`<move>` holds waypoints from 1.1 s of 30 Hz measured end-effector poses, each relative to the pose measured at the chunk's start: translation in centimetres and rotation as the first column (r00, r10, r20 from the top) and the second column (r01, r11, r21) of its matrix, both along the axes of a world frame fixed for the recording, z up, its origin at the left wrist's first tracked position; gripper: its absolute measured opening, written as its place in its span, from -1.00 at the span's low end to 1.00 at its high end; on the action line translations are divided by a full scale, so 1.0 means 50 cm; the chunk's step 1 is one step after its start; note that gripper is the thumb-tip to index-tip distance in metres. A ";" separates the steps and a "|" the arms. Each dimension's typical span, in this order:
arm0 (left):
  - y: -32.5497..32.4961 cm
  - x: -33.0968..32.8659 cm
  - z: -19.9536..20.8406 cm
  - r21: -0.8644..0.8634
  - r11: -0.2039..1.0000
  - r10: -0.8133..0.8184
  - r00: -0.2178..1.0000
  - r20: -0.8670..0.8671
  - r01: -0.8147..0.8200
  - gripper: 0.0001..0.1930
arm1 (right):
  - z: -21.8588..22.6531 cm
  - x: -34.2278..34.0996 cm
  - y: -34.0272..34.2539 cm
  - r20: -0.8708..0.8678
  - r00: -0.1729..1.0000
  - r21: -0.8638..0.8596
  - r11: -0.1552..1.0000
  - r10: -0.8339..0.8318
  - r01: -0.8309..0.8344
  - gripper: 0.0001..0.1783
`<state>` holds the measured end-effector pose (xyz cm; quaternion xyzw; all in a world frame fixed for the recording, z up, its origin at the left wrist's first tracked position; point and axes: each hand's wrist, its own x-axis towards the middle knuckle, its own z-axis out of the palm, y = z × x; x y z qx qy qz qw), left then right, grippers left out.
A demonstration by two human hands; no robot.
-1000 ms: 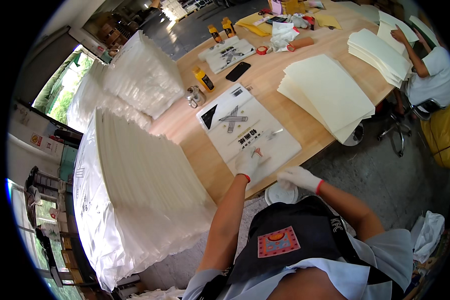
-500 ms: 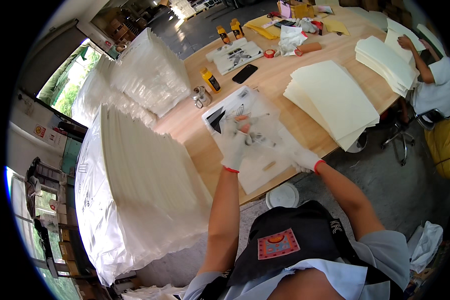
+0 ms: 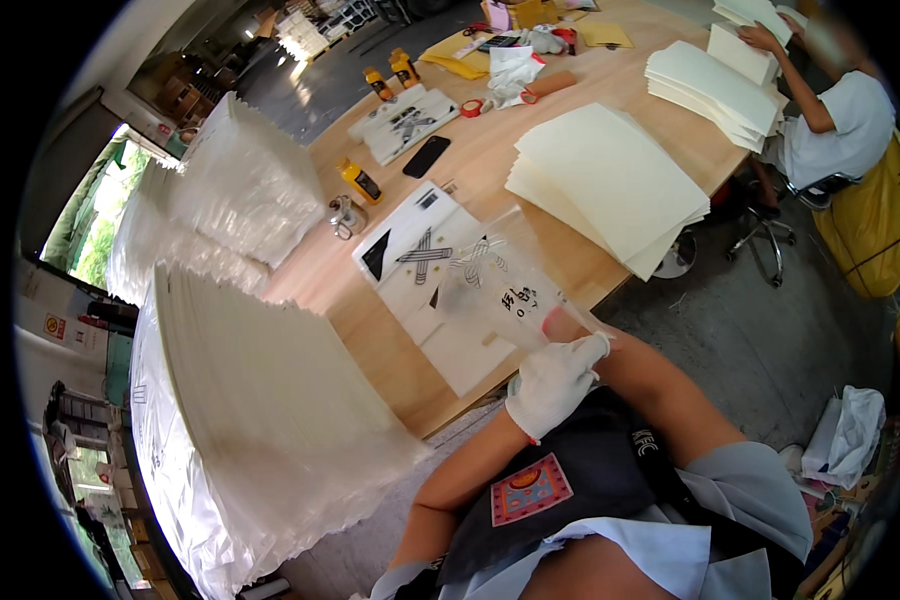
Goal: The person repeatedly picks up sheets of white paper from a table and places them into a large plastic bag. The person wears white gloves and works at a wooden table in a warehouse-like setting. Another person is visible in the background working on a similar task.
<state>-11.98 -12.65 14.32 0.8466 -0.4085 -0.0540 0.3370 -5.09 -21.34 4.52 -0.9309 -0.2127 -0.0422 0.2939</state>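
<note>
Clear printed bag (image 3: 518, 268) extends toward eleven o'clock from my left hand (image 3: 555, 384), long axis running roughly eleven to five. That hand is at its near edge, fingers curled tight, apparently pinching film. My right hand (image 3: 478, 298) seems inside; its spread I cannot tell.

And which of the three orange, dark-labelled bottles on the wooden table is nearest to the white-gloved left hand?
The single orange bottle left of the flat black phone; the other two orange bottles stand close together, farther away.
</note>
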 end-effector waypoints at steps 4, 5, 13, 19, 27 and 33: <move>-0.012 0.014 -0.079 -0.095 0.995 -0.002 0.999 0.049 0.007 -0.63 | -0.068 0.039 -0.039 0.391 0.913 -0.121 0.990 0.118 -0.076 -0.53; 0.000 0.040 -0.129 -0.157 0.987 0.055 0.994 0.098 -0.039 -0.63 | -0.080 0.026 -0.062 0.606 0.772 -0.186 0.978 0.191 -0.096 -0.53; 0.075 0.161 -0.234 -0.253 0.851 0.239 0.767 -0.595 -0.461 -0.66 | -0.011 -0.033 -0.314 0.428 0.834 -0.214 0.857 -0.349 0.468 -0.76; 0.031 0.180 -0.200 -0.302 0.872 0.113 0.760 -0.641 -0.384 -0.53 | -0.071 -0.002 -0.387 0.478 0.845 -0.268 0.876 -0.242 0.402 -0.74; -0.046 0.200 -0.192 -0.447 0.755 -0.146 0.542 -0.828 -0.480 -0.68 | 0.110 -0.036 -0.334 0.575 0.812 -0.447 0.869 0.097 0.213 -0.79; 0.001 0.217 -0.257 -0.200 0.754 0.035 0.343 -0.939 -0.625 -0.71 | 0.122 -0.172 -0.204 0.409 0.910 0.079 0.996 -0.071 0.042 -0.78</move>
